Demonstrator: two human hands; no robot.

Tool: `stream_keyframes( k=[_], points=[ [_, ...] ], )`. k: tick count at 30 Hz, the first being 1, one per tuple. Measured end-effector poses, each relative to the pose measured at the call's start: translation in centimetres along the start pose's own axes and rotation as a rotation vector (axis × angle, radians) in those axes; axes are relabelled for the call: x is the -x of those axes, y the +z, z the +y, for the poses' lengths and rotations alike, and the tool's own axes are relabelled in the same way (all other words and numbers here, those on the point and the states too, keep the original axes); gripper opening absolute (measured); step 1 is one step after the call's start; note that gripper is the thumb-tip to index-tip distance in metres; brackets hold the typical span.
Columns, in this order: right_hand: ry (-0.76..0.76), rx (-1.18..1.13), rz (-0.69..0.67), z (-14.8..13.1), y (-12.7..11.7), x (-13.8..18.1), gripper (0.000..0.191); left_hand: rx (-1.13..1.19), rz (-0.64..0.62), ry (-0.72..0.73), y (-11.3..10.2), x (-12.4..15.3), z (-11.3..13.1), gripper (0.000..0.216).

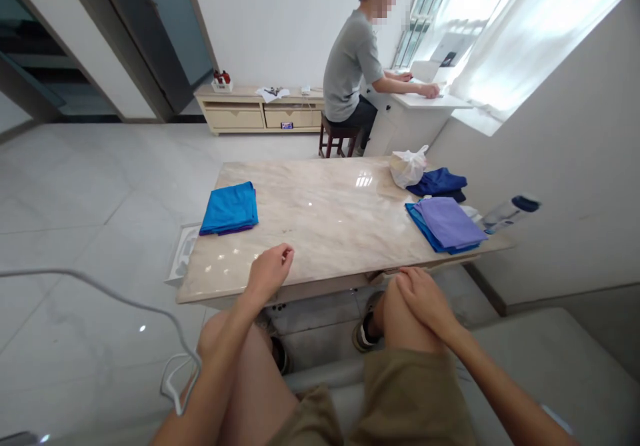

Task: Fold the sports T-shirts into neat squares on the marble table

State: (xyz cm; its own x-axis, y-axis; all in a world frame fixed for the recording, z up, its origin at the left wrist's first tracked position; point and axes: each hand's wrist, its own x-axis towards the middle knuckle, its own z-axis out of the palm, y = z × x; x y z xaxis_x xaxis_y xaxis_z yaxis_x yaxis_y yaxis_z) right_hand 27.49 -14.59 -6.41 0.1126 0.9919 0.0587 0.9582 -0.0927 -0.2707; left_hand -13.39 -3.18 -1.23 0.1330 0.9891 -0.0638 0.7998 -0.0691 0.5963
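My left hand (270,271) hovers at the table's near edge with its fingers curled in, and nothing shows in it. Flat on my right knee lies my right hand (424,294), open, fingers stretched out. The marble-patterned table (320,226) stands in front of my legs. A folded bright blue cloth (230,207), with a purple edge showing beneath it, lies at the table's left end. On the right, a folded lavender cloth (453,223) rests on top of a blue cloth (419,223). Neither hand touches the cloths.
Behind the right pile are a white plastic bag (407,166) and a crumpled dark blue cloth (437,183). A clear bottle (510,214) with a dark cap stands by the wall. A person (350,66) sits at a white desk (425,99). A grey cable (125,299) hangs at the left.
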Motion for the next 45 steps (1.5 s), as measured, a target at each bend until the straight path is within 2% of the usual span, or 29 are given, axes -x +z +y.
stream_keyframes(
  k=[3, 6, 9, 11, 14, 18, 20, 22, 27, 30, 32, 35, 38, 41, 45],
  points=[
    [-0.03, 0.012, 0.033, -1.2, -0.3, 0.2, 0.039, -0.337, -0.02, -0.095, -1.0, 5.8, -2.3, 0.04],
    [-0.019, 0.011, 0.002, -2.4, -1.0, -0.3, 0.038, -0.533, -0.015, -0.09, -1.4, 11.0, -4.4, 0.045],
    [0.009, -0.011, -0.029, -3.7, -1.5, -0.3, 0.037, -0.598, 0.037, -0.09, -0.6, 14.4, -5.4, 0.05],
    [0.015, -0.023, -0.049, -4.5, -1.5, -0.2, 0.036, -0.613, 0.117, -0.053, 0.4, 15.5, -5.3, 0.052],
    [0.008, -0.054, -0.044, -4.8, -1.0, -0.2, 0.036, -0.636, 0.205, 0.004, 1.7, 15.7, -4.2, 0.054],
    [-0.104, -0.208, -0.081, -2.6, -0.5, -1.1, 0.033, -0.637, 0.174, 0.039, 2.5, 14.7, -1.7, 0.057],
    [-0.086, -0.279, -0.088, 0.0, -1.1, -2.3, 0.031, -0.646, 0.159, 0.027, 2.8, 14.1, -0.3, 0.057],
    [0.009, -0.266, -0.048, 3.5, -2.4, -4.3, 0.031, -0.66, 0.152, 0.011, 3.1, 13.5, 0.9, 0.055],
    [0.24, -0.004, 0.082, 13.0, -5.8, -10.4, 0.042, -0.68, 0.124, 0.009, 4.2, 11.9, 2.5, 0.052],
    [0.304, 0.156, 0.041, 16.8, -5.9, -12.5, 0.056, -0.71, 0.109, 0.014, 4.7, 11.0, 2.7, 0.053],
    [0.3, 0.227, 0.0, 18.2, -5.4, -13.2, 0.054, -0.735, 0.098, 0.014, 5.0, 10.5, 2.9, 0.051],
    [0.285, 0.227, -0.009, 19.0, -5.2, -13.6, 0.037, -0.774, 0.077, 0.012, 5.1, 10.1, 3.3, 0.049],
    [0.356, 0.136, 0.051, 18.4, -6.6, -14.0, 0.037, -0.791, 0.063, 0.023, 5.1, 10.2, 3.4, 0.047],
    [0.391, -0.002, 0.222, 16.5, -9.6, -14.3, 0.035, -0.763, 0.085, 0.047, 4.9, 10.6, 3.3, 0.048],
    [0.189, -0.327, 0.503, 11.5, -14.6, -14.8, 0.026, -0.669, 0.114, 0.032, 4.6, 11.7, 2.8, 0.046]
  ],
)
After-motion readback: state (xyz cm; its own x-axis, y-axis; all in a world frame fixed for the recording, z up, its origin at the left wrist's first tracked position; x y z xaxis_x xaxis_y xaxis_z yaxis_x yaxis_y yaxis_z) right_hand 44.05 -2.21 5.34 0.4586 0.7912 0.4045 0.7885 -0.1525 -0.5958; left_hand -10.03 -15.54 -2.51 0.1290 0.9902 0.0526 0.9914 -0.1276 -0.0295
